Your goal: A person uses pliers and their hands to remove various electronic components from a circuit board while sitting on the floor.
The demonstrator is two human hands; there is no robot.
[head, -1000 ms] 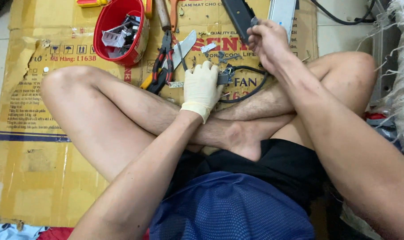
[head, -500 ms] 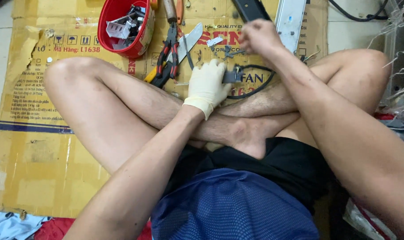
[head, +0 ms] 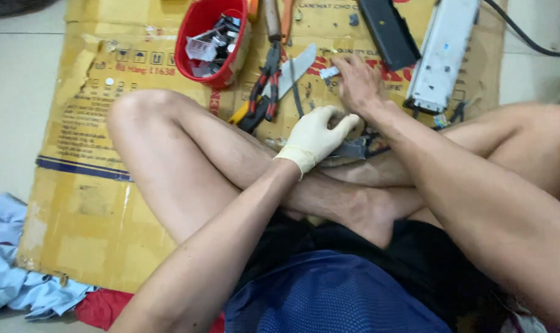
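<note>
At upper left centre a red bowl (head: 211, 43) of scrap sits beside pliers (head: 264, 92) on the cardboard (head: 82, 185). The gloved left hand (head: 314, 139) grips a dark part (head: 354, 149) mid-frame and should hold it steady. Above it, the bare right hand (head: 357, 83) pinches a small white piece (head: 329, 72), best kept low.

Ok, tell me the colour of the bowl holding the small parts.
Red: the bowl shows plainly in the head view, on the cardboard.

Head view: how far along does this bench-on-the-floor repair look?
Looks midway. Done: the white housing and black cover lie set aside on the cardboard. In hand: the gloved left hand pins a dark part while the right hand touches a small white piece. Left: loose parts in the red bowl; pliers idle.
</note>
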